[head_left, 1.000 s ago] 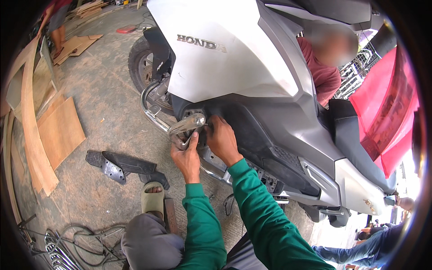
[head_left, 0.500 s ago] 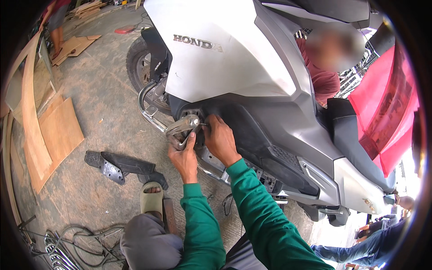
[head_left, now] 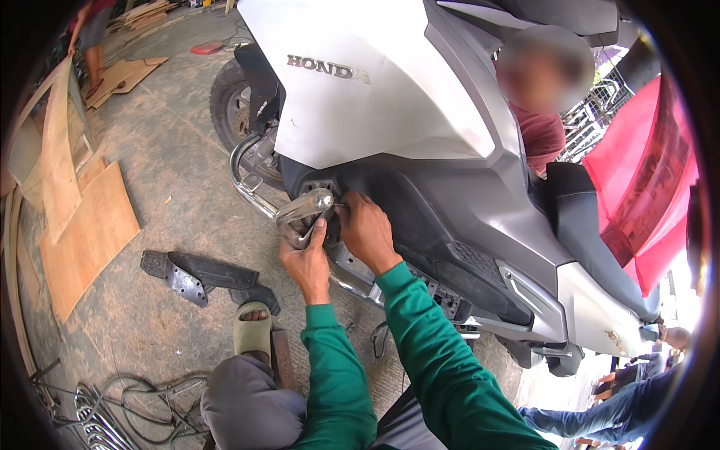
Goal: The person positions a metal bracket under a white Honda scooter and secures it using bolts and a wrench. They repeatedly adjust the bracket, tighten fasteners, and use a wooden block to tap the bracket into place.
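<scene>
A white and grey scooter [head_left: 375, 90] stands across the view, with a chrome crash bar [head_left: 251, 187] along its lower side. My left hand [head_left: 307, 262] is closed around the underside of a shiny chrome tube [head_left: 304, 206] with a rounded end, its thumb pointing up along it. Just to the right, my right hand [head_left: 367, 229] has its fingertips pinched against a thin, bolt-like metal piece beside the tube's end. The fingers hide most of that piece. Both hands are close together at the dark lower panel [head_left: 420, 217].
A black plastic part [head_left: 214, 274] lies on the concrete floor near my sandalled foot [head_left: 253, 330]. Plywood sheets [head_left: 90, 240] lie at the left, and tangled cables [head_left: 150, 405] at the lower left. Across the scooter is a person in a maroon shirt [head_left: 544, 139]; red fabric [head_left: 637, 172] hangs at the right.
My hands hold nearly the same place. Across the scooter, the person's head has shifted left. At the far left, the upright plywood piece has tilted and moved slightly.
</scene>
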A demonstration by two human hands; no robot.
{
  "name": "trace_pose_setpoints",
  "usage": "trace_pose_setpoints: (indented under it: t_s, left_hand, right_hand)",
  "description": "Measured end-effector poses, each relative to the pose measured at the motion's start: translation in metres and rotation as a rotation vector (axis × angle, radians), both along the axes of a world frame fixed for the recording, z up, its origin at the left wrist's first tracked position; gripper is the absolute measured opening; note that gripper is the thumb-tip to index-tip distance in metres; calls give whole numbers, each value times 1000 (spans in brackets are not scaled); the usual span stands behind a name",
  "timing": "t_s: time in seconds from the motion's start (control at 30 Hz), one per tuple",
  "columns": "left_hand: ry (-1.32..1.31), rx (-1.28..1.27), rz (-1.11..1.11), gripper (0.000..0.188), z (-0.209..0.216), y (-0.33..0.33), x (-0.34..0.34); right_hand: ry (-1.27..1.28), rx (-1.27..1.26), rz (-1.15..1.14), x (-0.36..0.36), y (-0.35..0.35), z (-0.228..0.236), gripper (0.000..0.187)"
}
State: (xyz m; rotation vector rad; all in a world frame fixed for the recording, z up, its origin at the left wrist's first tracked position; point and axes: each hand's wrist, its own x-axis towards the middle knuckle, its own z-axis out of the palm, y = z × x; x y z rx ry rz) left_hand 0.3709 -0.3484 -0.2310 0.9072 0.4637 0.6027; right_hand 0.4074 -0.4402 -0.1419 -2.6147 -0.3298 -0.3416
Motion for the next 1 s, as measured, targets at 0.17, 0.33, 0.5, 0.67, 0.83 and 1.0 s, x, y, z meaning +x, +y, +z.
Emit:
trace_pose_setpoints:
  t_s: [0.17,0.33,0.5,0.67,0.83,1.0]
  left_hand:
    - [15,-30,-10,35,4,1,-2]
    - [36,-64,-9,37,10,-1,-3]
    - [38,14,-11,38,8,2,-2]
    - [116,-23,-99,44,7,3,-7]
    - [110,-47,-104,41,16,6,-11]
    - [60,-242,-225,30,19,18,-27]
  right_hand:
    - [-166,130,61,-7,-10,-3,30]
    - [172,37,-61,9,-6,1,39]
    - [82,-22,-42,8,-2,5,30]
    - [-64,28,31,-6,-4,13,27]
    - [-97,184,-27,-47,-20,20,25]
    - [383,203,231,-125,-71,11,24]
